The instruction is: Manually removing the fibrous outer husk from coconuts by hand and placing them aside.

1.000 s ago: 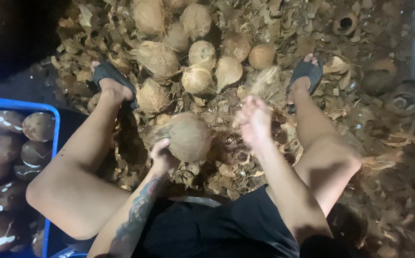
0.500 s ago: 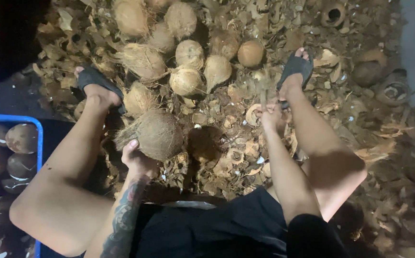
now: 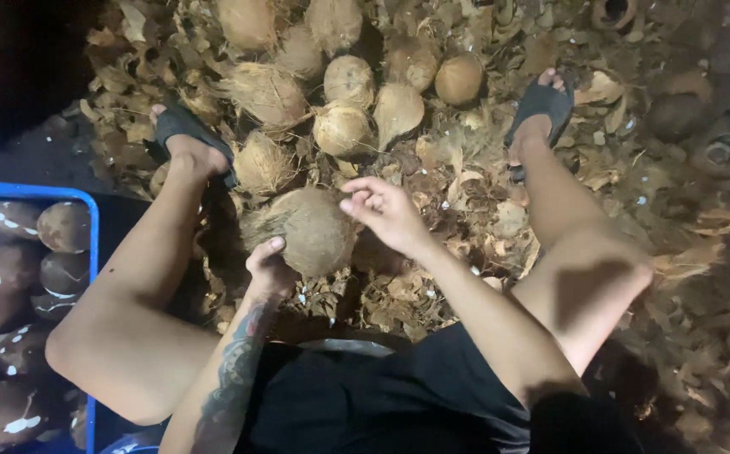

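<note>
A: What's at the far left?

B: A blue crate (image 3: 87,220) of dark husked coconuts. Next, the left hand (image 3: 269,267) cups a fibrous coconut (image 3: 310,229) from below, held between the knees above the husk-littered floor (image 3: 659,277).

A: And the right hand (image 3: 386,212)?

B: Released, fingers curled loosely at the coconut's upper edge. With only that one-sided grip, the round nut could roll off.

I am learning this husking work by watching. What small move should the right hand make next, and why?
Probably close onto the coconut: the left hand grips it from below, while the right hand sits open at its upper edge, fingers curled, not yet gripping.
</note>
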